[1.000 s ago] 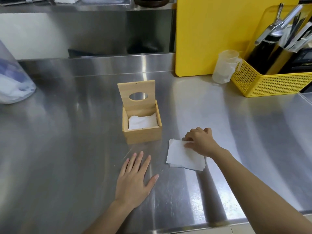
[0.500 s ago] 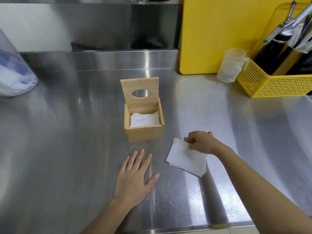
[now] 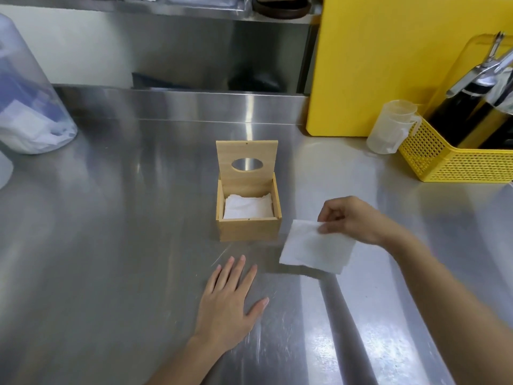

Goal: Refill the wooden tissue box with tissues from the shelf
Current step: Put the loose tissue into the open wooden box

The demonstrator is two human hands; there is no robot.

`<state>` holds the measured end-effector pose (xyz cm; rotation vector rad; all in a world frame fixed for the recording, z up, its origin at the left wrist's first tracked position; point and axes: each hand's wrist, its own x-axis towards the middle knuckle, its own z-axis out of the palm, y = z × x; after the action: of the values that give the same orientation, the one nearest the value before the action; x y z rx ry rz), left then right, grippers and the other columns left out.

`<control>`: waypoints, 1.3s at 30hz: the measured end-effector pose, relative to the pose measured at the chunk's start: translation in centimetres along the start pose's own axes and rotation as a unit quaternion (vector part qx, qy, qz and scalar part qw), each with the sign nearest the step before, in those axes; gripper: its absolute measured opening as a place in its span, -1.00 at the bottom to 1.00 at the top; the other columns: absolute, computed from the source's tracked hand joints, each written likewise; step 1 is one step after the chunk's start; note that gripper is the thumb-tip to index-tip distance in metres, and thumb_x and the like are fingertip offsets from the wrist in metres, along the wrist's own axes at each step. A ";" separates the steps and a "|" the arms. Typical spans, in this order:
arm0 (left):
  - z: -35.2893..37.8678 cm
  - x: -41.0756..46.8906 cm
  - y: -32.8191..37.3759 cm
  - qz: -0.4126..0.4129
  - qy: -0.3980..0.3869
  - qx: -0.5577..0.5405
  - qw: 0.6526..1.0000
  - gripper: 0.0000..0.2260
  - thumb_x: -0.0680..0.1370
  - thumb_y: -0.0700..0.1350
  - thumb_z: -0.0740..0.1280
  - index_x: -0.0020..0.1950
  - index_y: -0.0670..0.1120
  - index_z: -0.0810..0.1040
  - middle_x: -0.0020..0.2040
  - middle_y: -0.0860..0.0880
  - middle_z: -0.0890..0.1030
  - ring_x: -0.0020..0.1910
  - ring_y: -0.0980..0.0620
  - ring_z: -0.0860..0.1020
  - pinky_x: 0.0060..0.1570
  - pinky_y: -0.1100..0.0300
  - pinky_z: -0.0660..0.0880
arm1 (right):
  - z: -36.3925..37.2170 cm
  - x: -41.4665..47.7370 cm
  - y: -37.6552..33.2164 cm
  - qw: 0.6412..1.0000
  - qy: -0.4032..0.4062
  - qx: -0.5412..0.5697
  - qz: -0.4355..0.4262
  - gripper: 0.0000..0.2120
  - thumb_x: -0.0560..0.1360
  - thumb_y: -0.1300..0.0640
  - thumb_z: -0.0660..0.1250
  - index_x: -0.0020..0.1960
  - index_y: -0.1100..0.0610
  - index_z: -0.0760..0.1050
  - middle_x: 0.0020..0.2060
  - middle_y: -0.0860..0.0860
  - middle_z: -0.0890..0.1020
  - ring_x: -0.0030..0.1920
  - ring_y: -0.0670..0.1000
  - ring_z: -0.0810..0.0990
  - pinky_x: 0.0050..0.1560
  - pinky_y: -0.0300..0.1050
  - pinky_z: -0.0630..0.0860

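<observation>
On the steel counter point(image 3: 111, 245), from my head camera, my left hand point(image 3: 227, 304) is lying flat with its fingers spread, holding nothing. My right hand point(image 3: 352, 220) is pinching a stack of white tissues point(image 3: 313, 248) by its top edge, just right of the wooden box point(image 3: 248, 232), whose lid point(image 3: 247, 159) is standing upright, tissues point(image 3: 248, 208) already lying inside.

The scene is evenly and brightly lit from overhead, producing vertical streaks of white glare on the steel counter point(image 3: 116, 245), strongest near the bottom right. Soft shadows lie under the right hand point(image 3: 352, 218) and the tissue stack point(image 3: 313, 248). Wide-angle distortion bows the frame edges, and the yellow basket point(image 3: 455, 159) appears slightly soft.
</observation>
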<state>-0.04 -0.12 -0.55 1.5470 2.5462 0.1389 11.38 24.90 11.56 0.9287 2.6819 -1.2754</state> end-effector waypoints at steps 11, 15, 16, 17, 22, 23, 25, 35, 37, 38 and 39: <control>-1.0 -0.1 -1.3 -0.071 0.002 -0.027 0.997 -0.43 0.47 0.28 0.09 0.32 -0.03 0.50 0.31 -0.11 0.53 0.31 -0.11 0.47 0.34 0.05 0.06 | -0.4 6.2 -9.5 0.994 -0.017 -0.031 -0.104 -0.84 0.39 0.25 0.45 -0.27 0.05 0.52 -0.38 -0.08 0.57 -0.39 -0.19 0.50 -0.43 -0.51 0.39; -1.1 -0.3 -2.0 -0.073 -0.024 -0.039 0.996 -0.42 0.52 0.29 0.01 0.34 -0.02 0.47 0.34 -0.08 0.50 0.32 -0.10 0.45 0.37 0.07 -0.02 | 1.7 9.5 -9.8 0.990 -0.008 -0.074 -0.121 -0.90 0.43 0.23 0.42 -0.20 0.08 0.52 -0.36 -0.10 0.55 -0.33 -0.16 0.48 -0.34 -0.36 0.40; -1.0 -0.4 -2.1 -0.074 -0.027 -0.047 0.996 -0.42 0.53 0.28 -0.03 0.34 -0.02 0.47 0.35 -0.07 0.49 0.32 -0.11 0.45 0.37 0.09 -0.04 | 2.3 10.1 -9.7 0.989 -0.012 -0.086 -0.123 -0.91 0.43 0.23 0.41 -0.18 0.09 0.53 -0.35 -0.08 0.55 -0.33 -0.16 0.47 -0.33 -0.34 0.38; -0.9 -0.4 -2.2 -0.073 -0.025 -0.051 0.996 -0.42 0.54 0.28 -0.04 0.33 -0.03 0.48 0.34 -0.08 0.50 0.32 -0.11 0.45 0.36 0.10 -0.04 | 2.8 10.7 -9.4 0.987 -0.018 -0.101 -0.125 -0.93 0.44 0.23 0.40 -0.17 0.11 0.53 -0.33 -0.04 0.55 -0.33 -0.13 0.47 -0.33 -0.32 0.38; -0.2 0.0 -2.5 -0.055 0.011 -0.047 0.997 -0.45 0.46 0.26 0.15 0.30 -0.04 0.52 0.33 -0.09 0.52 0.30 -0.12 0.47 0.28 0.01 0.19 | 5.1 12.3 -8.0 0.976 -0.038 -0.170 -0.129 -0.95 0.49 0.21 0.33 -0.14 0.11 0.52 -0.21 0.04 0.59 -0.19 0.02 0.51 -0.24 -0.22 0.43; -0.2 0.1 -2.4 -0.054 0.014 -0.047 0.997 -0.45 0.45 0.26 0.17 0.29 -0.04 0.53 0.32 -0.09 0.52 0.30 -0.13 0.48 0.26 -0.01 0.21 | 5.4 12.4 -7.8 0.973 -0.039 -0.187 -0.132 -0.97 0.50 0.21 0.31 -0.10 0.13 0.53 -0.16 0.07 0.60 -0.15 0.05 0.52 -0.18 -0.15 0.47; -0.1 0.3 -2.4 -0.055 0.014 -0.047 0.997 -0.45 0.43 0.26 0.18 0.27 -0.04 0.55 0.31 -0.10 0.53 0.28 -0.13 0.49 0.23 -0.03 0.23 | 6.0 12.5 -7.6 0.969 -0.044 -0.204 -0.135 -0.92 0.52 0.22 0.28 -0.03 0.17 0.54 -0.12 0.10 0.61 -0.12 0.08 0.52 -0.10 -0.05 0.48; -0.4 0.5 -2.4 -0.056 0.013 -0.045 0.997 -0.46 0.42 0.25 0.20 0.25 -0.04 0.56 0.29 -0.13 0.55 0.24 -0.15 0.52 0.20 -0.05 0.24 | 3.8 10.1 -8.6 0.978 0.016 -0.123 -0.170 -0.85 0.51 0.27 0.28 -0.16 0.05 0.47 -0.21 0.05 0.61 -0.18 -0.01 0.56 -0.14 -0.22 0.48; -0.4 0.4 -2.4 -0.055 0.015 -0.041 0.998 -0.46 0.43 0.25 0.19 0.25 -0.05 0.55 0.29 -0.13 0.55 0.25 -0.15 0.52 0.20 -0.06 0.24 | 2.4 9.8 -8.9 0.989 -0.015 -0.018 -0.148 -0.76 0.50 0.29 0.31 -0.24 -0.03 0.45 -0.30 -0.08 0.60 -0.29 -0.19 0.54 -0.28 -0.41 0.43; -0.5 0.4 -2.4 -0.054 0.016 -0.040 0.998 -0.46 0.43 0.25 0.19 0.26 -0.05 0.55 0.29 -0.13 0.55 0.25 -0.16 0.52 0.20 -0.06 0.24 | 1.9 9.8 -9.0 0.989 -0.044 0.047 -0.135 -0.75 0.49 0.29 0.32 -0.25 -0.02 0.47 -0.34 -0.10 0.62 -0.32 -0.21 0.55 -0.32 -0.41 0.45; -0.5 0.4 -2.3 -0.054 0.016 -0.039 0.998 -0.46 0.43 0.25 0.18 0.25 -0.05 0.55 0.29 -0.13 0.55 0.25 -0.16 0.52 0.20 -0.06 0.24 | 1.6 9.9 -9.0 0.983 -0.076 0.111 -0.122 -0.77 0.48 0.30 0.32 -0.24 0.01 0.49 -0.36 -0.10 0.64 -0.34 -0.20 0.57 -0.37 -0.40 0.46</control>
<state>-2.39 -0.80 -0.44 1.3883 2.6079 0.2473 -1.84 24.31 14.13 0.5003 2.6343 -1.6453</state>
